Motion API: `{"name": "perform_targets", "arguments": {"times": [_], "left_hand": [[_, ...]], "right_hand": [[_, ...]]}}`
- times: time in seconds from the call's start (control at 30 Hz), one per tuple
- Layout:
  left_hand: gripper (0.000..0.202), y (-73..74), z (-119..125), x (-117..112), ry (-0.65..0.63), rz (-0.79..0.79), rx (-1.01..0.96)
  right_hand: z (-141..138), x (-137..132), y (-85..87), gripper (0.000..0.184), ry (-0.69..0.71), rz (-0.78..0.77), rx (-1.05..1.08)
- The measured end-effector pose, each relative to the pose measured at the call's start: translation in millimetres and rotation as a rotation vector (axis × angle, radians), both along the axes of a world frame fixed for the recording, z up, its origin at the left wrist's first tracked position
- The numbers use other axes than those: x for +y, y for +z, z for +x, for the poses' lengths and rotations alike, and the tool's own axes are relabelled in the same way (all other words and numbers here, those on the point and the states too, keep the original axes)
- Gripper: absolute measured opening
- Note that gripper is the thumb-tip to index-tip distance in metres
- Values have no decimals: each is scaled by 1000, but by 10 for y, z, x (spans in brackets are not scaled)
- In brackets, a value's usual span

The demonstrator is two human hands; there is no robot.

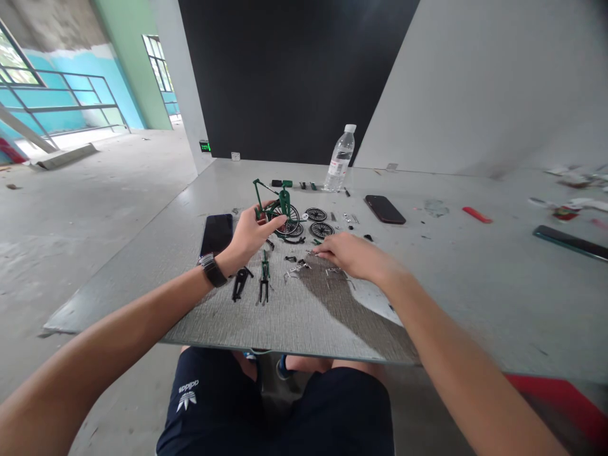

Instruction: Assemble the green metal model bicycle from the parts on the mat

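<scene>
A green model bicycle frame [285, 201] with a black spoked wheel is gripped upright in my left hand [256, 229], thumb across its front. My right hand [349, 253] is low over the mat, fingers pinched at some small silvery parts; whether one is between the fingertips I cannot make out. Beyond it lie two loose wheels [322, 230]. Small silver and black parts [298, 267] are spread between the hands. Nearer me are a green and black fork piece [264, 282] and a black part [241, 283].
A clear water bottle [340, 159] stands at the back of the grey table [456, 285]. One dark phone [384, 209] lies to the right, another [216, 235] beside my left wrist. Farther right are a red object [477, 215] and a long dark bar [572, 243].
</scene>
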State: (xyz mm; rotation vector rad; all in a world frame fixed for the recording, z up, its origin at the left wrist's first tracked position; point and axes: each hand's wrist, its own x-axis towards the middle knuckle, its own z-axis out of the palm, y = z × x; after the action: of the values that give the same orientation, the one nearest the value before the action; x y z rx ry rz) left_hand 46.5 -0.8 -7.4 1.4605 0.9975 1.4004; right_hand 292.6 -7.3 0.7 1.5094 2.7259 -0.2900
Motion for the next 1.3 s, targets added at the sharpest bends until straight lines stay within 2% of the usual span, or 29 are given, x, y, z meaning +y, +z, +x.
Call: {"name": "perform_targets", "arguments": {"times": [0.5, 0.77, 0.97, 1.1, 1.3], "left_hand": [[41, 0, -8, -3, -13, 23, -3], [43, -4, -4, 1, -6, 19, -5], [39, 2, 8, -7, -4, 18, -15], [41, 0, 6, -10, 7, 3, -23], [46, -32, -9, 13, -1, 1, -8]], "right_hand": [[-82, -19, 23, 26, -48, 78, -52], [-69, -28, -2, 26, -17, 144, 0], [-94, -23, -11, 23, -59, 111, 17], [-62, -7, 35, 23, -72, 93, 103], [-46, -59, 160, 34, -73, -64, 159]]}}
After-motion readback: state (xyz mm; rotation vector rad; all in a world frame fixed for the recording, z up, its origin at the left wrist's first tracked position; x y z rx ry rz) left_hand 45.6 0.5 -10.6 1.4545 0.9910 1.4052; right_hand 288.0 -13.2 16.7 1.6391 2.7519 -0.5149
